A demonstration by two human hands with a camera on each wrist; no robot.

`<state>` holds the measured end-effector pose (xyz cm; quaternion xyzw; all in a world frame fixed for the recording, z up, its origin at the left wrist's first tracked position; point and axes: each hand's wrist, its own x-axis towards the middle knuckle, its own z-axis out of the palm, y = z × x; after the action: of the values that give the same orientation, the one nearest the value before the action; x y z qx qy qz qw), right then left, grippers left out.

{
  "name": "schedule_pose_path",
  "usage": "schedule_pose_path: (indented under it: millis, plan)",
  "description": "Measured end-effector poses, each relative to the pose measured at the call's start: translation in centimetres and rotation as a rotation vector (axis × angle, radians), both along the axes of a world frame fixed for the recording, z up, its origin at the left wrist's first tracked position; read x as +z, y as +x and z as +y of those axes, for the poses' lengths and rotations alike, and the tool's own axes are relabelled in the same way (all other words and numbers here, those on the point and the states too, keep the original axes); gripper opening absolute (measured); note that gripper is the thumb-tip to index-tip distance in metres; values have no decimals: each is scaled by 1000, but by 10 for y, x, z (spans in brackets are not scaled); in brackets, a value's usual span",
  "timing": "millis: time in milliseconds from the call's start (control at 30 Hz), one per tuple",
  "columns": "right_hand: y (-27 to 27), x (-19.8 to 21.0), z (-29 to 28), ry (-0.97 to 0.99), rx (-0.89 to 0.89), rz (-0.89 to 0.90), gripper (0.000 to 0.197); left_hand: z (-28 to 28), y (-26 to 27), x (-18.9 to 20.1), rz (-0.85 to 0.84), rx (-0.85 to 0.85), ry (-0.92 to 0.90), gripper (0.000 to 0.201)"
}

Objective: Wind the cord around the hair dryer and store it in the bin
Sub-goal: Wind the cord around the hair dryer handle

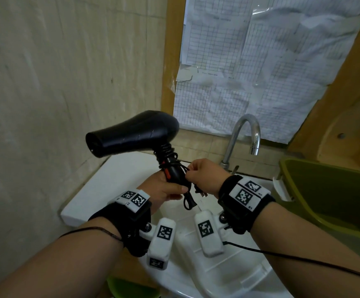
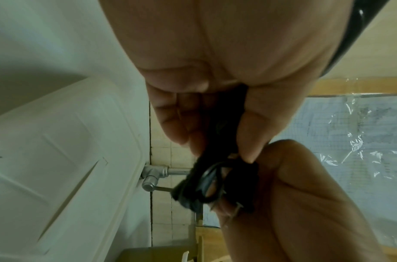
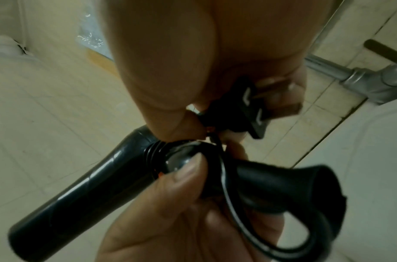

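Observation:
A black hair dryer (image 1: 131, 133) is held upright above a white sink, nozzle pointing left. Its black cord (image 1: 166, 151) is coiled several turns round the handle; a loose loop (image 1: 188, 203) hangs below. My left hand (image 1: 166, 190) grips the handle's lower part, thumb across it. My right hand (image 1: 200, 175) pinches the cord beside the handle and holds the plug (image 3: 249, 108), whose two metal prongs show in the right wrist view. There the dryer (image 3: 80, 186) and my left hand's thumb (image 3: 181, 179) lie below. The left wrist view shows my left hand (image 2: 215, 115) round the handle, with the cord loop (image 2: 212, 184) below.
An olive-green bin (image 1: 333, 196) stands at the right beside the sink (image 1: 207, 265). A chrome tap (image 1: 245, 136) rises behind the hands. A white slab (image 1: 110, 181) lies at the left against the tiled wall. Paper sheets under plastic (image 1: 250, 61) cover the wall behind.

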<state>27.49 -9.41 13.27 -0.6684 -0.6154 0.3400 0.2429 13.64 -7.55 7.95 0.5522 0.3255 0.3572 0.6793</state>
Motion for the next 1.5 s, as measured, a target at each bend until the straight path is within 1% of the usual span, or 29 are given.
schedule_pose_path:
  millis: [100,233,367,500,600,667,767,867,1000,1067,1167,1233,1300,1367,1433,1500]
  plan:
    - [1,4,2,12,-10,14,6,-1,4,2,-61,37,-43,31]
    - [2,5,7,33,-29,132,15,-4,6,5,-93,99,-97,27]
    - [3,-3,8,68,-100,284,20,-6,10,10,-59,151,-72,32]
    - [3,-11,6,39,-110,439,20,-7,7,11,-24,181,-84,40]
    - [7,-16,2,17,-112,602,18,-8,6,11,-32,191,-106,39]
    - [10,-19,0,42,-131,666,15,-10,8,13,-54,193,-119,36]
    - [12,-22,1,97,-209,646,12,-13,11,15,-101,200,-153,30]
    - [10,-25,2,96,-274,600,9,-14,14,14,-128,195,-186,27]
    - [8,-27,0,119,-364,557,13,-16,18,12,-154,180,-211,22]
    - [6,-26,0,126,-389,518,14,-16,19,11,-154,185,-208,24]
    - [0,-22,-4,79,-371,476,14,-16,20,10,-160,203,-199,27]
    - [-4,-17,-8,9,-321,539,10,-15,20,11,-174,220,-200,24]
    - [-5,-14,-10,-33,-274,581,14,-14,19,10,-190,229,-209,24]
    - [-5,-14,-11,-24,-252,514,14,-13,17,8,-189,226,-206,24]
    - [-6,-13,-12,-21,-243,409,11,-13,15,6,-160,221,-181,24]
    - [-5,-12,-10,-25,-234,291,13,-13,13,4,-121,209,-159,25]
